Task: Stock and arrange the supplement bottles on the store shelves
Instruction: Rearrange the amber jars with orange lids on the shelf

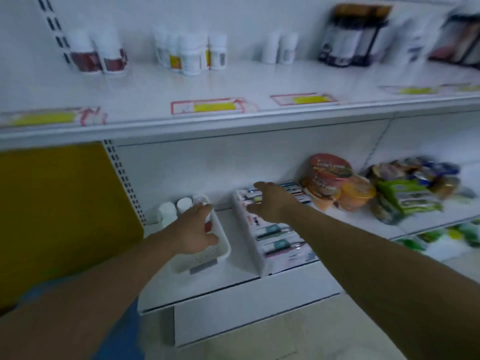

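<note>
Two hands reach down to the lower shelf [233, 278], where the stock waits in a white basket [224, 246] near the shelf's left end, its front close to the front edge. The left hand [193, 231] is inside the basket among the white-capped bottles [184, 203], with its thumb and fingers on either side of what looks like a red-labelled one. Blur hides whether they have closed on it, so I cannot tell if it is gripped. The right hand [270, 203] is spread and loose, holding nothing, above the back of a tray of carded packets [276, 241] just right of the basket. Instant noodle cups [327, 175] stand further toward the right end. The step in hand seems to be picking a bottle out of the basket to put on the upper shelf [246, 81]. There, a red-labelled pair [98, 54] stands at the back left, a yellow-labelled group [191, 54] sits nearer the middle, and price tags [207, 107] line the front edge. To do it well, take the bottle round its body, not by the cap. Lift it straight up so its neighbours stay standing. The free hand could steady the basket's rim. Match the label to the right group and set the bottle upright, label forward, in front of its kind and in line with its tag.
</note>
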Available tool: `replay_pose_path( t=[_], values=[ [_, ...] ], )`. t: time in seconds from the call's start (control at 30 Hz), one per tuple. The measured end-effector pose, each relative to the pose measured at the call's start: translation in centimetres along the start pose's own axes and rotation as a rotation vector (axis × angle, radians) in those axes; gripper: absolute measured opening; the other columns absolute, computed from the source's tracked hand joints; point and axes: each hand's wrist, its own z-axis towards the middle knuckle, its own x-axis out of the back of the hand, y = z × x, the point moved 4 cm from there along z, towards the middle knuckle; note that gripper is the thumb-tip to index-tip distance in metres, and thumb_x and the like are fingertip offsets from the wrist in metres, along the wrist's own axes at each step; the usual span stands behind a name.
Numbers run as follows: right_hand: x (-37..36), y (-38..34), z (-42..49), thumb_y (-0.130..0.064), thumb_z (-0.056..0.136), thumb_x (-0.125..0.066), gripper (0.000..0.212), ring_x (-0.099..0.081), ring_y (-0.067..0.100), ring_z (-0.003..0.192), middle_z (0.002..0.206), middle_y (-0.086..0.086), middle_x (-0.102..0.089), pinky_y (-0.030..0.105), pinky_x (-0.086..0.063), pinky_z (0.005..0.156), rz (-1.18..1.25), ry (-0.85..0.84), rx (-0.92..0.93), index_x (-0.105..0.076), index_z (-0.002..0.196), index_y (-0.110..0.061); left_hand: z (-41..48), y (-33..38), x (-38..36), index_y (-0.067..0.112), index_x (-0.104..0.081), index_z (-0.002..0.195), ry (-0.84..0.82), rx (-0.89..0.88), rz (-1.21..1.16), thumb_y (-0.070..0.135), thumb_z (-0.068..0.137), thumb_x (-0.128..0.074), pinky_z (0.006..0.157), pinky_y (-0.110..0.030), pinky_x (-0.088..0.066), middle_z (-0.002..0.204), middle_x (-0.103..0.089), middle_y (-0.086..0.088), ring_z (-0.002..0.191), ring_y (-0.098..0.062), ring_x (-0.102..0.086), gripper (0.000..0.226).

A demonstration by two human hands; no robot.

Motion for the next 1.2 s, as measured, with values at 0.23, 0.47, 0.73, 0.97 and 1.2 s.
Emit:
replay_pose_path(
  t=[0.23, 0.47, 0.73, 0.97, 1.2],
  values=[
    [12.2, 8.0, -15.1, -0.039, 0.097, -0.048, 0.050, -0.050, 0.025, 0.120, 0.138, 0.005, -0.050, 0.028, -0.041, 0.090, -0.071, 0.186, -0.232, -0.041, 0.140, -0.014, -2.4, 19.1, 1.3, 0.037, -0.044, 0.129, -0.114, -0.436, 0.108, 0.048, 0.069, -0.066, 0.101, -0.036, -0.044, 0.131, -0.051, 0.003, 0.115, -0.018, -0.054, 0.066],
    [22.6, 20.5, -26.7, -0.052, 0.087, -0.058, 0.072, -0.045, 0.026, 0.128, 0.149, 0.006, -0.039, 0.033, -0.038, 0.100, -0.077, 0.395, -0.471, -0.031, 0.147, -0.023, -4.6, 39.2, 1.0, 0.030, -0.039, 0.135, -0.103, -0.759, 0.204, 0.032, 0.086, -0.066, 0.096, -0.023, -0.042, 0.135, -0.048, 0.004, 0.119, -0.017, -0.049, 0.057],
    [33.2, 34.0, -35.1, -0.055, 0.088, -0.055, 0.068, -0.045, 0.024, 0.126, 0.147, 0.002, -0.041, 0.031, -0.038, 0.096, -0.075, 0.626, -0.525, -0.034, 0.145, -0.026, -2.7, 59.6, -1.2, 0.029, -0.016, 0.150, 0.014, -0.944, 0.298, 0.044, 0.089, -0.058, 0.111, -0.032, -0.025, 0.158, -0.015, 0.006, 0.141, -0.017, -0.023, 0.075],
    [37.5, 45.1, -36.8, -0.054, 0.088, -0.055, 0.062, -0.054, 0.018, 0.105, 0.139, 0.001, -0.048, 0.030, -0.045, 0.087, -0.045, 0.734, -0.546, -0.039, 0.141, -0.026, 1.8, 71.0, -3.6, 0.029, -0.019, 0.149, 0.055, -0.964, 0.325, 0.044, 0.090, -0.057, 0.109, -0.031, -0.025, 0.157, -0.018, 0.005, 0.140, -0.017, -0.025, 0.072],
    [41.2, 58.6, -33.8, -0.057, 0.086, -0.055, 0.063, -0.055, 0.020, 0.109, 0.133, 0.001, -0.052, 0.032, -0.047, 0.089, 0.011, 0.754, -0.614, -0.041, 0.139, -0.027, 10.4, 81.2, -6.1, 0.030, -0.020, 0.149, 0.080, -0.958, 0.354, 0.044, 0.089, -0.058, 0.111, -0.035, -0.028, 0.156, -0.020, 0.004, 0.139, -0.018, -0.028, 0.072]
  ],
)
